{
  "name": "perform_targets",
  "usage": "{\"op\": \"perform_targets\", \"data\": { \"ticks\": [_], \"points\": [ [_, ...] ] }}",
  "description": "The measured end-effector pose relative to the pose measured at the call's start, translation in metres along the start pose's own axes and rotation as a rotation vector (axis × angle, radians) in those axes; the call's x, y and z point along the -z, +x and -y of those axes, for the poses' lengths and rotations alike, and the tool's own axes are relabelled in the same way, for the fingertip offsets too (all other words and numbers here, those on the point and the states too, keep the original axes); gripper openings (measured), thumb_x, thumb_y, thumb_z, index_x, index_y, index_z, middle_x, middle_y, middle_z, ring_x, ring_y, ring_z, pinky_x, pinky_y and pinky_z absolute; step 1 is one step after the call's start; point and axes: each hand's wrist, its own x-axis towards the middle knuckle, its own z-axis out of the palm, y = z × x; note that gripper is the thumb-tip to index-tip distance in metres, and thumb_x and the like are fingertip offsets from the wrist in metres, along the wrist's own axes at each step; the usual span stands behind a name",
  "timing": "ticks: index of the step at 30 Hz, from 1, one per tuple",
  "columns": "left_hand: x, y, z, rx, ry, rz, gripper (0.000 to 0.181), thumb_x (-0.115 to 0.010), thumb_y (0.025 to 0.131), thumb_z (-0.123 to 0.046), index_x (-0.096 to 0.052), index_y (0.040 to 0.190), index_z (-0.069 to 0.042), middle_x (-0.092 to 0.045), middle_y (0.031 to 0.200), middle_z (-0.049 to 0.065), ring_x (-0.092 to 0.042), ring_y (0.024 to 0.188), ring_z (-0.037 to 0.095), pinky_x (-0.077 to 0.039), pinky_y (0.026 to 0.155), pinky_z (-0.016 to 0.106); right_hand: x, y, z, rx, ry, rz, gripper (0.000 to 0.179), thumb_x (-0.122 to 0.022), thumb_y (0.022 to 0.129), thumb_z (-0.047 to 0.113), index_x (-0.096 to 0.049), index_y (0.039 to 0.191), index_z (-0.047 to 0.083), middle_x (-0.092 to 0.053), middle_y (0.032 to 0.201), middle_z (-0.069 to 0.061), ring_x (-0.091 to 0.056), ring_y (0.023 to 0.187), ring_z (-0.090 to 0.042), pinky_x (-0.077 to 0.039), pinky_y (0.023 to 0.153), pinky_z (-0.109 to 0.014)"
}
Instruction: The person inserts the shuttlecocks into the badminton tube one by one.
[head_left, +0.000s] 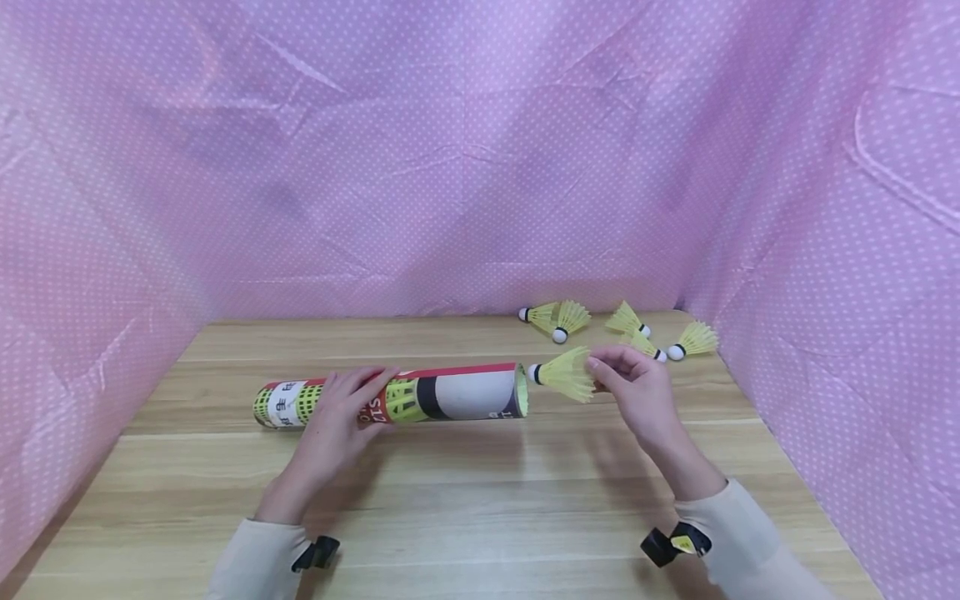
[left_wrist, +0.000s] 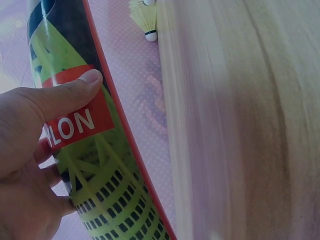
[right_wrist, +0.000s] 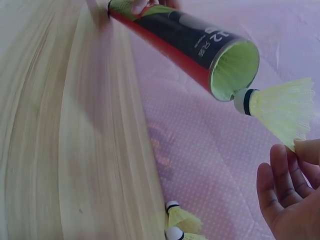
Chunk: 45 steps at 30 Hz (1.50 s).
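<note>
A shuttlecock tube (head_left: pixel 465 395) with a red, grey and yellow-green print lies on its side, raised in my left hand (head_left: pixel 341 417). In the left wrist view the thumb crosses its red label (left_wrist: pixel 82 120) and the fingers curl underneath. Its open end (right_wrist: pixel 235 70) faces right and shows yellow-green inside. My right hand (head_left: pixel 637 387) pinches the skirt rim of a yellow shuttlecock (head_left: pixel 564 375) between thumb and fingertips. The shuttlecock's white cork (right_wrist: pixel 243 101) points at the tube, right at the lower edge of the opening in the right wrist view.
On the wooden table (head_left: pixel 450 508), two yellow shuttlecocks (head_left: pixel 572 319) lie at the back, touching. Several more lie further right, one shuttlecock (head_left: pixel 693 340) near the right edge. Pink dotted cloth (head_left: pixel 450 167) hangs behind and along both sides.
</note>
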Motion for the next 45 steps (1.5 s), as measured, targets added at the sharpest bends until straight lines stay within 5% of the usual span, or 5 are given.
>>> {"op": "perform_targets", "data": {
  "ticks": [14, 45],
  "points": [
    [0.001, 0.000, 0.000, 0.009, -0.007, 0.008, 0.089, -0.091, 0.072, -0.009, -0.051, 0.149, -0.026, -0.054, 0.142, 0.012, -0.046, 0.133, 0.037, -0.011, 0.121, 0.059, -0.018, -0.011, 0.007, -0.045, 0.053, 0.069, 0.020, -0.068, 0.094, 0.001, -0.065, 0.106, -0.015, -0.070, 0.084, 0.003, -0.063, 0.076, -0.008, -0.059, 0.070, -0.024],
    [0.002, -0.005, -0.006, -0.005, -0.021, -0.017, 0.088, -0.091, 0.070, -0.007, -0.053, 0.148, -0.024, -0.055, 0.140, 0.012, -0.048, 0.131, 0.036, -0.015, 0.120, 0.062, -0.049, -0.017, 0.003, -0.048, 0.070, 0.176, 0.014, -0.070, 0.092, -0.001, -0.068, 0.104, -0.009, -0.069, 0.093, -0.010, -0.063, 0.077, -0.014, -0.061, 0.072, -0.029]
  ]
}}
